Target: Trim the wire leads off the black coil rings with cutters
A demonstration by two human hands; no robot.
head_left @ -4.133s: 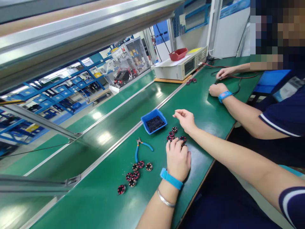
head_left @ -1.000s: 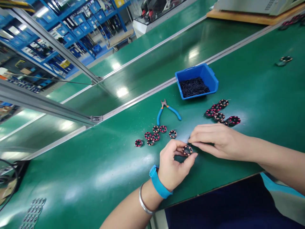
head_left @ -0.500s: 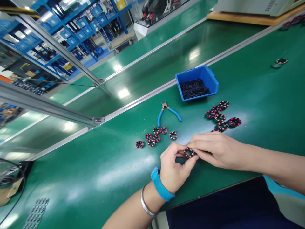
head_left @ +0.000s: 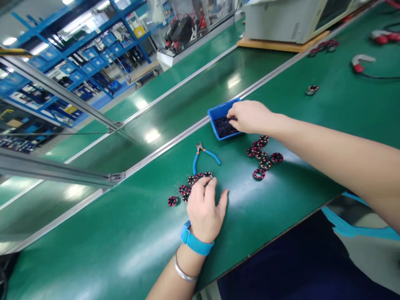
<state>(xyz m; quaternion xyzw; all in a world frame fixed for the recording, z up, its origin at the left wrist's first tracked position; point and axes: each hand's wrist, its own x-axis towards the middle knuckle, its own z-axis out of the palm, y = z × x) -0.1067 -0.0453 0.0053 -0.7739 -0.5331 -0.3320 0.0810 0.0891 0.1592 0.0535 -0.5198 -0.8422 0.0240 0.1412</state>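
Note:
My left hand (head_left: 204, 206), with a blue wrist strap and a silver bangle, is over the left cluster of small ring-shaped stators. Its thumb stands apart from the fingers, and the fingertips are at a stator (head_left: 208, 175) on the cluster's right edge; part of the cluster is hidden beneath the hand. My right hand (head_left: 248, 116) reaches into a blue bin (head_left: 215, 111) of thin black tube-like pieces (head_left: 223, 127). The thumb and forefinger are curled at the pile with a gap between them. Blue-handled cutters (head_left: 196, 160) lie open between the bin and the left cluster.
A second group of stators (head_left: 265, 164) lies below my right forearm. Farther right are a stator (head_left: 312, 89), a grey-and-red hook-shaped tool (head_left: 359, 62) and a grey machine (head_left: 275, 25) on a wooden board. A metal rail (head_left: 162, 152) runs along the green bench.
My hands have parted. The left has moved left to the cluster, no longer pinching the stator up in view. My right has moved up into the bin. The view has shifted right.

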